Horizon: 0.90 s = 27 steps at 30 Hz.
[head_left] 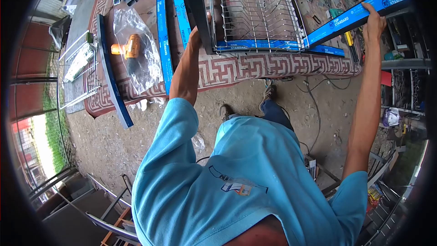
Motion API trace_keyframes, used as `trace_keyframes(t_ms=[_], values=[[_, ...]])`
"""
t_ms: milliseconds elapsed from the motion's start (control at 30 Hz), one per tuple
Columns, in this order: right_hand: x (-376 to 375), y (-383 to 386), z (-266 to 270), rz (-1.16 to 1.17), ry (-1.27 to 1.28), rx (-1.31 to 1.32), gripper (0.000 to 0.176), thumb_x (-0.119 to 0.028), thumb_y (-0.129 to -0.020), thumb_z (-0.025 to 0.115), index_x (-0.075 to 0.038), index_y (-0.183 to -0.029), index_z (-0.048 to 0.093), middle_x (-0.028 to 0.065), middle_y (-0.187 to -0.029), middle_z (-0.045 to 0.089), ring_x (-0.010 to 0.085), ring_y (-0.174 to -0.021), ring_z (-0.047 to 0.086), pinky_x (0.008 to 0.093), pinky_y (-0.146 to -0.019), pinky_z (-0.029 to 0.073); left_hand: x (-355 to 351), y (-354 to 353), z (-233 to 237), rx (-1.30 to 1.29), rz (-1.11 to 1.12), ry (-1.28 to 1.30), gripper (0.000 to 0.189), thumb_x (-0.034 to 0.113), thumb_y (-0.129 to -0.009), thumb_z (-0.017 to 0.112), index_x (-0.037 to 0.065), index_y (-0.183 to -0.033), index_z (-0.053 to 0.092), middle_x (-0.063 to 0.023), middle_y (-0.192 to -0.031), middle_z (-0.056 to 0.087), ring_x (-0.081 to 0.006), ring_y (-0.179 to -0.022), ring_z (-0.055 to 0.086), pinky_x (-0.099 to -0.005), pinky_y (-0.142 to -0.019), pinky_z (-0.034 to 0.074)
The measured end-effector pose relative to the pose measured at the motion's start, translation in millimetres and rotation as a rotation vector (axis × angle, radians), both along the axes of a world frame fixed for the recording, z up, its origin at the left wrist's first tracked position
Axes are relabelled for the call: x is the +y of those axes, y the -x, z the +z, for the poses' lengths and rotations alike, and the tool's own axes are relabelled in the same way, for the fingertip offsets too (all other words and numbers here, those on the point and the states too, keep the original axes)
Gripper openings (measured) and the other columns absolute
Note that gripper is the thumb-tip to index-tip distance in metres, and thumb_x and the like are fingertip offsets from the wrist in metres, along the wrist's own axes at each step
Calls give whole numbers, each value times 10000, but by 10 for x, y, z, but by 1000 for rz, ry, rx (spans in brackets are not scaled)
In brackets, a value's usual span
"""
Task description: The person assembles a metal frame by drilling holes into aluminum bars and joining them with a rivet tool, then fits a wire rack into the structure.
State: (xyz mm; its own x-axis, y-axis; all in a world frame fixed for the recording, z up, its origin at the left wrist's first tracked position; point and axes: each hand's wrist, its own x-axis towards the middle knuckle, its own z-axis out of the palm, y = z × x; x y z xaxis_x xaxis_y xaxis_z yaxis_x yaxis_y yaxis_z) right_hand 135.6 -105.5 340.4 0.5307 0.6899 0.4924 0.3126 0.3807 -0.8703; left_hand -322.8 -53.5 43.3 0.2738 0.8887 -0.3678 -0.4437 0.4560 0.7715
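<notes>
My left hand [195, 37] is wrapped round an upright dark profile [199, 11], most of its fingers hidden behind it. My right hand [375, 23] grips the top edge of a long profile covered in blue "TOP STANDARD" film [348, 19], which slants up to the right. Between the hands stands a wire dish rack [257, 7], its lower edge along a blue-filmed crosspiece [255, 44]. The slanted profile's lower end meets the rack's lower right corner. Behind that end, another blue-filmed length [327, 50] lies along the table's front.
On the patterned table cover [209, 70], an orange cordless drill [129, 48] rests on clear plastic. A loose profile [111, 73] overhangs the front edge. More blue-filmed profiles [162, 27] lie left of the rack. A white wire rack [81, 70] stands far left. Cables [313, 105] cross the floor.
</notes>
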Motion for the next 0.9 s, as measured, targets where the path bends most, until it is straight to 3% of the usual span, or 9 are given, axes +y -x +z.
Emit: trace_keyframes(t_ms=[267, 367, 433, 500, 733, 767, 800, 867, 900], values=[[-56, 70, 27, -15, 3, -8, 92, -9, -688, 727, 49, -702, 657, 65, -706, 624, 133, -594, 569, 293, -576, 470, -2, 33, 4, -14, -21, 25, 352, 364, -865, 625, 45, -1011, 624, -94, -892, 654, -231, -795, 633, -362, -729, 523], [51, -278, -67, -122, 135, -28, 169, -29, -691, 743, 5, -807, 625, 79, -831, 650, 168, -700, 617, 299, -676, 494, 48, 9, -120, 0, -11, 10, 381, 396, -874, 600, 45, -1022, 620, -87, -890, 652, -218, -787, 630, -353, -720, 522], [89, -327, -100, -118, 81, -15, 142, -82, -699, 725, -5, -721, 608, 76, -722, 631, 173, -624, 590, 328, -617, 480, 75, 0, -201, 10, -6, -1, 402, 417, -879, 584, 46, -1029, 617, -82, -889, 651, -209, -782, 627, -346, -714, 521], [-28, 90, -50, -133, 1, 24, 231, -47, -678, 625, 2, -883, 530, 82, -752, 543, 239, -649, 555, 339, -627, 484, 121, -54, -302, 23, 2, -8, 423, 438, -885, 568, 46, -1037, 615, -78, -887, 650, -200, -777, 625, -340, -708, 520], [-171, 246, 82, 3, 81, -7, 108, -40, -662, 599, 10, -756, 587, 79, -660, 580, 187, -567, 566, 322, -526, 476, 428, 23, -628, 138, 49, -47, 499, 512, -905, 511, 48, -1062, 607, -61, -883, 646, -170, -760, 617, -317, -687, 517], [-173, 236, 95, 57, 122, -29, 106, -50, -663, 601, 3, -753, 584, 73, -651, 575, 182, -558, 560, 323, -523, 471, 520, 131, -867, 212, 50, -118, 510, 522, -908, 503, 48, -1065, 605, -59, -882, 646, -166, -757, 616, -314, -684, 516], [-190, 225, 82, 16, 97, -85, 105, -59, -668, 600, -2, -754, 582, 68, -650, 571, 174, -562, 557, 324, -518, 463, 569, 360, -1120, 666, 128, -876, 497, 508, -914, 502, 46, -1067, 602, -62, -883, 646, -155, -763, 613, -308, -681, 510], [-210, 239, 50, -44, 34, -156, 91, -85, -688, 598, -13, -736, 569, 59, -636, 557, 157, -565, 545, 331, -503, 441, 68, 469, -778, 974, 145, -1165, 470, 469, -927, 508, 36, -1088, 592, -77, -899, 642, -144, -789, 610, -305, -706, 504], [-107, 129, -48, -16, -27, -213, 111, -110, -708, 606, -11, -736, 563, 58, -632, 555, 159, -562, 545, 335, -501, 441, -339, 378, -638, 809, 192, -824, 456, 449, -928, 521, 29, -1095, 586, -83, -903, 638, -144, -801, 608, -307, -719, 506]])
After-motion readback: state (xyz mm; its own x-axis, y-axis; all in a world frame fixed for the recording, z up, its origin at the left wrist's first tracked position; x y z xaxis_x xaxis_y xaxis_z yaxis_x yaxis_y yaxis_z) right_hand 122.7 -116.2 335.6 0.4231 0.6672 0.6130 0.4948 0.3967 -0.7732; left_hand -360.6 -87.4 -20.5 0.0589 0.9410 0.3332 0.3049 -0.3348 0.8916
